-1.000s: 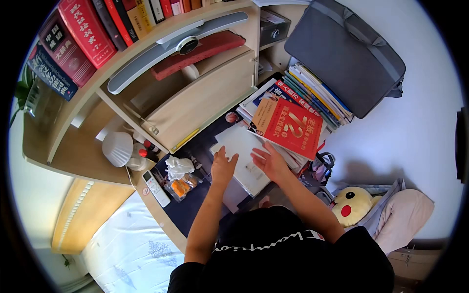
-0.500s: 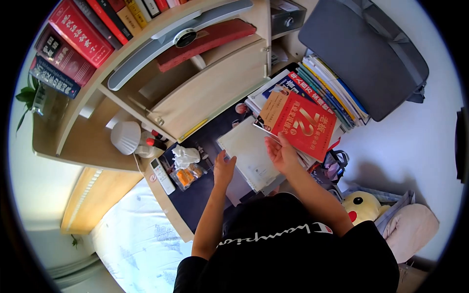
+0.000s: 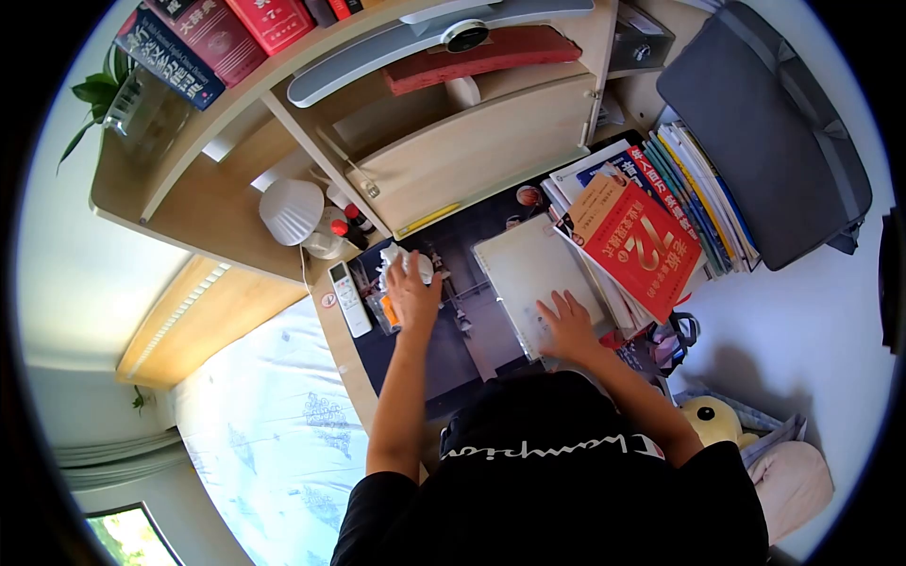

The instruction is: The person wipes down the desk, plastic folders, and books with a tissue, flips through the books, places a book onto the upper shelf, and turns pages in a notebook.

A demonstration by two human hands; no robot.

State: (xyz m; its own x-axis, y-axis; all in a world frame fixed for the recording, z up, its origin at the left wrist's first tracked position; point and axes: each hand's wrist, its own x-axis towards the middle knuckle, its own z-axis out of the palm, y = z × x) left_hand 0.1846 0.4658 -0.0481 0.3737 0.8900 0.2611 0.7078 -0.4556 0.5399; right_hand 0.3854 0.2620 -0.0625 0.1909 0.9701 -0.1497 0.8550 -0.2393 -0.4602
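Note:
My left hand (image 3: 412, 292) reaches over a crumpled white tissue (image 3: 392, 257) and a small orange packet (image 3: 389, 309), covering part of both. Its fingers are spread, and whether they touch the tissue I cannot tell. Lying near the lower edge of a pale flat slab like a closed laptop or folder (image 3: 528, 274), my right hand (image 3: 569, 325) has its fingers apart and grips nothing. To that hand's upper right, a red book with gold characters (image 3: 637, 250) tops a slanting pile of books.
Left of the tissue lie a white remote control (image 3: 350, 298) and a white lamp (image 3: 291, 212) with red-capped bottles (image 3: 349, 234) beside it. Upright books (image 3: 713, 193) and a grey bag (image 3: 764, 132) stand at right. A wooden shelf (image 3: 472, 141) borders the desk's far side.
My left hand has moved from beside the slab to over the tissue and orange packet. My right hand has come away from the red book down onto the slab. The view has shifted left.

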